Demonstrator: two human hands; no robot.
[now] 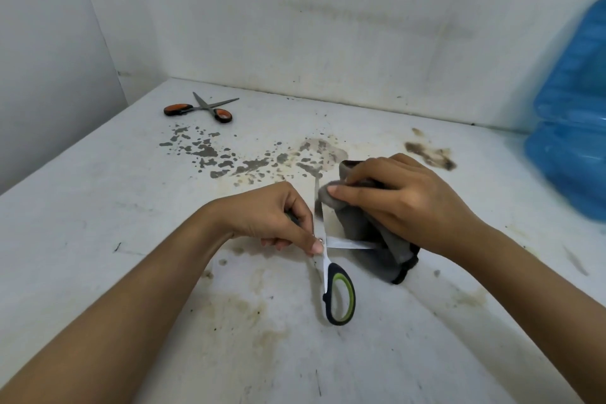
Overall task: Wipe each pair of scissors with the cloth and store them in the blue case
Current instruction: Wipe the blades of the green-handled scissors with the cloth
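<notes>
My left hand [278,216] grips one handle of the green-and-black scissors [339,292], held spread wide above the table's middle. One blade points away from me, the other points right. My right hand [403,200] presses a grey cloth [373,229] around the upright blade near its tip. The cloth hangs down over the right-pointing blade. A second pair, the orange-and-black scissors [203,108], lies spread at the far left of the table. The translucent blue case [570,128] stands at the right edge, partly out of frame.
The white table [131,239] is stained, with dark flaked patches [210,154] between the two pairs of scissors and brown marks near me. White walls close off the back and the left side.
</notes>
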